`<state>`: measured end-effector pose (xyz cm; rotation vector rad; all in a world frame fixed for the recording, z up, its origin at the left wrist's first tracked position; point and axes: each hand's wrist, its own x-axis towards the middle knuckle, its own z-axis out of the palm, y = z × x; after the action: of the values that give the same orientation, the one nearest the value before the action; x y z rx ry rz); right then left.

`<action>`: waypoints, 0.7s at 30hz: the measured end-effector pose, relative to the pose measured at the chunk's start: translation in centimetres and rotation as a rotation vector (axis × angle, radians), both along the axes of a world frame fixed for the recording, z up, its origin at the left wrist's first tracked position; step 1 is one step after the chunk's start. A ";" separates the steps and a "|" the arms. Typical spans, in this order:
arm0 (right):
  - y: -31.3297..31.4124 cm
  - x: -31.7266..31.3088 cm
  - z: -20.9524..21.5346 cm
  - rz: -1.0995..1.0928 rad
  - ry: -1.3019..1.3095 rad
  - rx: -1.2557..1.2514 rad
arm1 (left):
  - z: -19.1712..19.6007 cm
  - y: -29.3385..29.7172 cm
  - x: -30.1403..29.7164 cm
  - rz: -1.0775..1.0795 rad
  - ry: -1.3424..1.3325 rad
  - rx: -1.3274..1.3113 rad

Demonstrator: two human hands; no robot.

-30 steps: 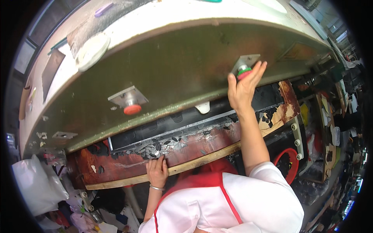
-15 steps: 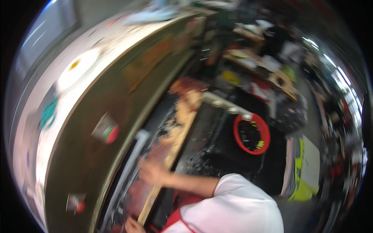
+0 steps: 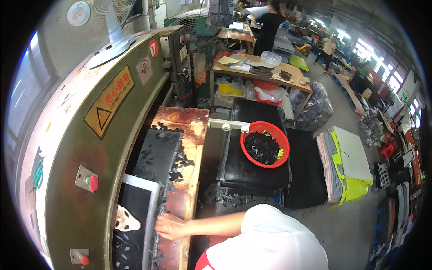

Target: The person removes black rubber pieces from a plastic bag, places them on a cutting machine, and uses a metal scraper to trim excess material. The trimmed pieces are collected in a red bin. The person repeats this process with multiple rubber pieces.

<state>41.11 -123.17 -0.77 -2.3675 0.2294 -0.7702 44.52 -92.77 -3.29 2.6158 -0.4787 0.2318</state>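
Observation:
My right hand [image 3: 171, 226] reaches in from the right over the red-brown worktable [image 3: 177, 216] of a green press [image 3: 101, 153]. Its fingers are bent together at the edge of a grey bar frame [image 3: 155, 198]; what they hold, if anything, is hidden. Inside that frame, a black sheet [image 3: 135, 195] carries an off-white, mask-like piece [image 3: 129, 222] with dark openings. Farther up the table lies another dark sheet [image 3: 155, 148], with small black cut pieces [image 3: 180, 168] scattered along its right edge. My left hand is out of view.
Right of the table, a red basket [image 3: 286, 150] full of black scraps stands on black material [image 3: 231, 166]. Stacked sheets [image 3: 330, 157] are farther right. Red buttons [image 3: 92, 182] sit on the press. Behind are a wooden table [image 3: 288, 80], a fan [image 3: 78, 13] and other people [image 3: 268, 31].
The view has turned and steadied from a blur. My right hand stays over the worktable; my left hand, at the lower edge before, has left the picture. The off-white piece now shows.

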 end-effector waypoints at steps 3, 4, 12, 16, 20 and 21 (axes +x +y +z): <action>-0.8 3.9 3.0 -0.063 -0.046 0.082 | 2.1 -0.1 -1.2 -0.114 0.126 0.079; -0.7 4.8 3.8 -0.010 0.108 0.095 | 2.9 -0.3 -1.3 -0.167 0.175 0.104; 0.3 1.2 2.1 0.085 0.203 0.128 | 7.7 -5.7 -0.1 -0.401 -0.244 -0.148; 2.1 -3.6 1.6 0.042 0.158 0.185 | 6.8 -6.3 -4.1 -0.612 0.059 0.192; 3.1 -8.0 3.7 0.034 0.147 0.347 | 5.8 -3.5 -7.5 -0.661 0.105 0.274; 2.9 -8.9 4.3 0.051 0.116 0.423 | 5.5 -2.9 -8.0 -0.677 0.131 0.261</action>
<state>32.24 -120.31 3.57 -2.0076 0.3430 -0.5020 36.51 -95.71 2.23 2.5087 -1.3717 -0.2374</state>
